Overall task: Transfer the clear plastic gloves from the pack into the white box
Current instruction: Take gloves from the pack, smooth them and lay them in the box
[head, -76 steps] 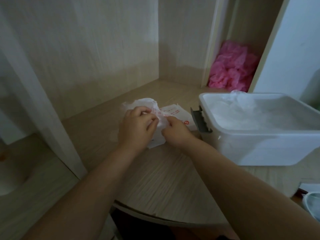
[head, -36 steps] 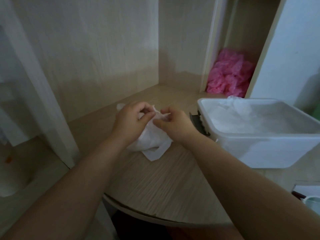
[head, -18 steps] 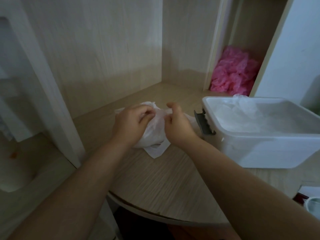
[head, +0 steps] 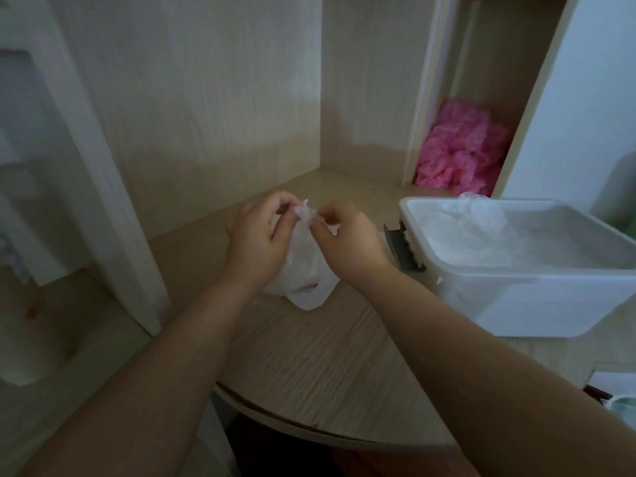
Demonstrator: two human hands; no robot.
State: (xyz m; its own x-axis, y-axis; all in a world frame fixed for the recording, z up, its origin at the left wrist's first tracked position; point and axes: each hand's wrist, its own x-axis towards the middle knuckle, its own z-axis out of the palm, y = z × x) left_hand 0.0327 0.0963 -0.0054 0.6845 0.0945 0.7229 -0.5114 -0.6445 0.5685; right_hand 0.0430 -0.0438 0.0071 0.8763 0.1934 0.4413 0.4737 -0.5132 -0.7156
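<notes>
The white plastic glove pack [head: 304,273] stands crumpled on the wooden tabletop, between my two hands. My left hand [head: 260,241] grips the pack's left side, fingers curled over its top. My right hand [head: 346,241] pinches a bit of clear plastic glove [head: 306,213] sticking up from the pack's mouth. The white box [head: 537,290] stands open just to the right, with a grey latch on its near left wall. Crumpled clear gloves [head: 481,215] lie inside it, piled toward the back.
The rounded wooden table edge [head: 309,428] curves close below my forearms. Wooden panels wall in the back and left. A heap of pink plastic [head: 459,149] fills a niche behind the box. A white object [head: 619,404] sits at the lower right corner.
Both hands have risen to the pack's top and come together. The right hand now pinches glove plastic at the mouth. The printed side of the pack is no longer visible.
</notes>
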